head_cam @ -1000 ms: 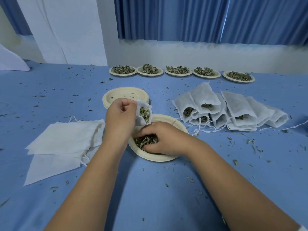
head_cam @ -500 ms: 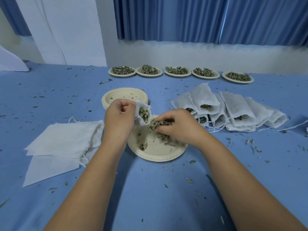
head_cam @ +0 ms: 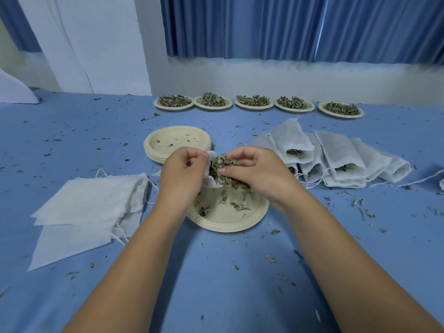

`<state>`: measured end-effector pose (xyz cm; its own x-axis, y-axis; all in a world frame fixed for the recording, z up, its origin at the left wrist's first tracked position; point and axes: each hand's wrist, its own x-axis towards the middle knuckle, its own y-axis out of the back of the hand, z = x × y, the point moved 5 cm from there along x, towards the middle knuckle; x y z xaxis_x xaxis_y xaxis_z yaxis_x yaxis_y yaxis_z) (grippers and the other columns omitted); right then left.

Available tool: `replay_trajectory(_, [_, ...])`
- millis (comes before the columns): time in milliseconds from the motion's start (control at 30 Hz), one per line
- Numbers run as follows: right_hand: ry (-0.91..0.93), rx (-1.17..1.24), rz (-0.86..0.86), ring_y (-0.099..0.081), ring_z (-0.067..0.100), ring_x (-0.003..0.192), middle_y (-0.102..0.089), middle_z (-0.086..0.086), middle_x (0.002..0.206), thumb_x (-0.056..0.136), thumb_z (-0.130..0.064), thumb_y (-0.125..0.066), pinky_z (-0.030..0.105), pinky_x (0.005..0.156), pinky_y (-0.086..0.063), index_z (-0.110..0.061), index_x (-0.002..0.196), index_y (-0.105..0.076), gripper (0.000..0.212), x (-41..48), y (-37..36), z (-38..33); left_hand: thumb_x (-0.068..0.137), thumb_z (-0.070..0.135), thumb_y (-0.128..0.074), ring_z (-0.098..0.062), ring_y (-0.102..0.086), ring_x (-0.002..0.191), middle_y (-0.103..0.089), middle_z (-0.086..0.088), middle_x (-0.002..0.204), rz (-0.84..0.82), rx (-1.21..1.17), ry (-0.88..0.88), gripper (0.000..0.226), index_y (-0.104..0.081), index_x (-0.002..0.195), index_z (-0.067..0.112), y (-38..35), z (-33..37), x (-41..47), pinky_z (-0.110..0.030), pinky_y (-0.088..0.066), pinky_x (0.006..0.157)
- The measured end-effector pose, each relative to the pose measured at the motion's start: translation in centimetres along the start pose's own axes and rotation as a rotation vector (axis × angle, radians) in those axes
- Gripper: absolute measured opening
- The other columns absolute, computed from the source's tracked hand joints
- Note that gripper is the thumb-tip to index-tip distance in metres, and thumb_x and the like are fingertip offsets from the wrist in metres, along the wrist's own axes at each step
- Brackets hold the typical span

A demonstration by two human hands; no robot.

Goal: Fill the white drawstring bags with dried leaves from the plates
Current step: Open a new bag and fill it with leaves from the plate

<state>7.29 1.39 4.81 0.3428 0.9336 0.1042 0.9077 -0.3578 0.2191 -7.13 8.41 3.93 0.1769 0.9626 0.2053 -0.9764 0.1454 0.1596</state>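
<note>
White bag [head_cam: 209, 181], pinched open by the left hand [head_cam: 183, 170] over the plate [head_cam: 230, 221], is mid-fill: the right hand [head_cam: 255, 170] clutches a wad of leaves [head_cam: 219, 165] at its mouth. Next, the wad likely needs pushing inside without spilling, then the plate's last scraps gathered

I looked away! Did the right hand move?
Yes. The right hand lifted from the middle of the near plate to its far edge, carrying dried leaves to the drawstring bag the left hand holds.
</note>
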Motion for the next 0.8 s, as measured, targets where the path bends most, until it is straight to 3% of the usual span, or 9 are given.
replay_trajectory(100, [0.033, -0.124, 0.030, -0.064, 0.003, 0.072, -0.070, -0.010, 0.075, 0.073, -0.016, -0.085, 0.010, 0.066, -0.051, -0.026, 0.083, -0.072, 0.019, 0.0, -0.4, 0.1, 0.092, 0.020, -0.059, -0.006, -0.045, 0.052, -0.054, 0.006, 0.063, -0.044, -0.024, 0.033, 0.012, -0.067, 0.084, 0.023, -0.3, -0.2, 0.1, -0.022, -0.040, 0.055])
replay_trajectory(200, [0.045, -0.240, 0.077, -0.058, -0.002, 0.059, -0.068, -0.009, 0.074, 0.077, -0.015, -0.082, 0.009, 0.056, -0.046, -0.024, 0.086, -0.074, 0.015, 0.1, -0.6, 0.6, 0.091, 0.017, -0.058, -0.002, -0.042, 0.045, -0.051, 0.013, 0.052, -0.102, -0.027, 0.043, 0.013, -0.068, 0.083, 0.022, -0.8, -0.2, -0.1, -0.018, -0.037, 0.050])
replay_trajectory(300, [0.082, -0.380, 0.128, -0.055, -0.001, 0.056, -0.066, -0.007, 0.077, 0.080, -0.014, -0.076, 0.006, 0.050, -0.039, -0.019, 0.091, -0.076, 0.012, 0.2, -0.9, 1.0, 0.092, 0.017, -0.059, -0.001, -0.042, 0.043, -0.050, 0.015, 0.048, -0.194, -0.007, 0.031, 0.012, -0.068, 0.085, 0.020, -1.4, -0.1, -0.4, -0.014, -0.036, 0.047])
replay_trajectory(433, [0.100, -0.449, 0.102, -0.049, 0.010, 0.055, -0.060, 0.000, 0.067, 0.081, -0.011, -0.071, 0.011, 0.045, -0.036, -0.013, 0.080, -0.074, 0.004, 0.1, -1.4, 1.1, 0.092, 0.018, -0.059, 0.002, -0.041, 0.041, -0.052, 0.015, 0.052, -0.284, 0.102, 0.015, 0.010, -0.066, 0.086, 0.019, -2.1, -0.4, -0.8, -0.012, -0.032, 0.046])
replay_trajectory(533, [0.072, -0.438, 0.049, -0.048, 0.005, 0.051, -0.060, -0.005, 0.062, 0.080, -0.015, -0.073, 0.012, 0.046, -0.036, -0.012, 0.088, -0.076, 0.009, 0.1, -1.5, 0.9, 0.093, 0.020, -0.060, -0.002, -0.048, 0.051, -0.060, 0.006, 0.068, -0.248, 0.140, 0.001, 0.009, -0.067, 0.088, 0.018, -1.9, -0.4, -0.7, -0.017, -0.038, 0.055])
replay_trajectory(600, [-0.002, -0.300, 0.004, -0.061, 0.003, 0.060, -0.070, -0.009, 0.079, 0.080, -0.015, -0.073, 0.011, 0.052, -0.044, -0.018, 0.104, -0.075, 0.025, 0.0, -1.2, 0.8, 0.093, 0.020, -0.060, -0.002, -0.050, 0.053, -0.060, 0.007, 0.068, -0.206, 0.110, 0.009, 0.008, -0.067, 0.090, 0.019, -1.6, -0.5, -0.5, -0.018, -0.039, 0.057])
replay_trajectory(667, [-0.054, -0.183, -0.024, -0.068, 0.001, 0.083, -0.071, -0.013, 0.099, 0.081, -0.013, -0.069, 0.008, 0.064, -0.050, -0.022, 0.116, -0.070, 0.037, 0.0, -1.0, 0.8, 0.094, 0.022, -0.060, 0.000, -0.051, 0.052, -0.059, 0.009, 0.065, -0.179, 0.083, 0.019, 0.008, -0.068, 0.091, 0.019, -1.3, -0.5, -0.3, -0.018, -0.040, 0.058])
replay_trajectory(800, [-0.094, -0.065, 0.066, -0.069, 0.012, 0.094, -0.071, -0.003, 0.102, 0.084, -0.006, -0.067, 0.024, 0.078, -0.055, -0.021, 0.110, -0.066, 0.030, 0.0, -0.9, 1.1, 0.094, 0.021, -0.060, 0.001, -0.044, 0.044, -0.053, 0.012, 0.054, -0.169, 0.054, 0.019, 0.009, -0.068, 0.090, 0.018, -1.3, -0.4, -0.3, -0.018, -0.037, 0.054])
